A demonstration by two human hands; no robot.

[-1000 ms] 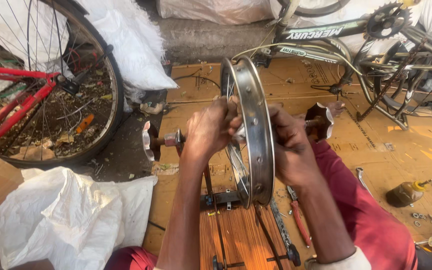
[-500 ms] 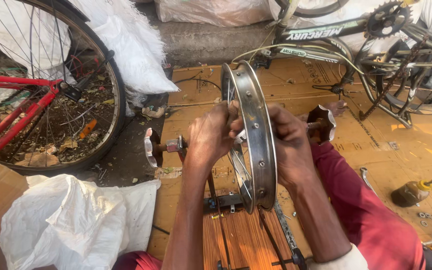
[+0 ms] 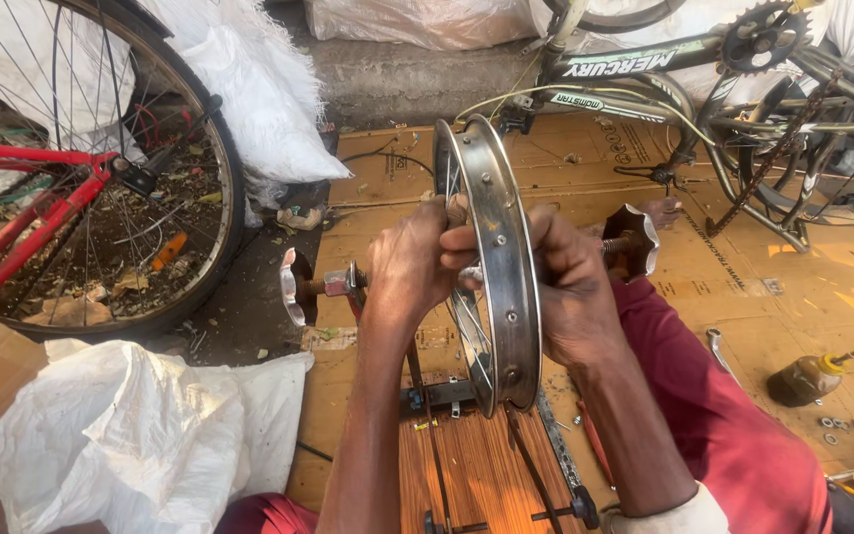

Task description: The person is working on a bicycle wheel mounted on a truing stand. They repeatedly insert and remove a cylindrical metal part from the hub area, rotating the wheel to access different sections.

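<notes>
A shiny metal bicycle wheel rim [image 3: 502,222] with thin spokes stands upright in a truing stand, seen edge-on in the middle. My left hand [image 3: 409,265] grips the rim and spokes from the left side. My right hand [image 3: 567,282] presses against the rim from the right. The stand's two metal knobs stick out sideways, the left knob [image 3: 297,287] and the right knob [image 3: 631,241]. The stand rests on a wooden base [image 3: 476,475] between my legs, which are in dark red trousers [image 3: 733,415].
A red bicycle with its wheel [image 3: 101,178] stands at the left. An upturned bicycle frame with chainring [image 3: 763,40] lies at the back right. White sacks [image 3: 130,435] lie nearby. A small oil bottle [image 3: 805,378] and a spanner [image 3: 716,346] lie on the cardboard floor [image 3: 822,287].
Both hands stay on the rim; my fingers have shifted slightly along it. The view has tilted a little lower.
</notes>
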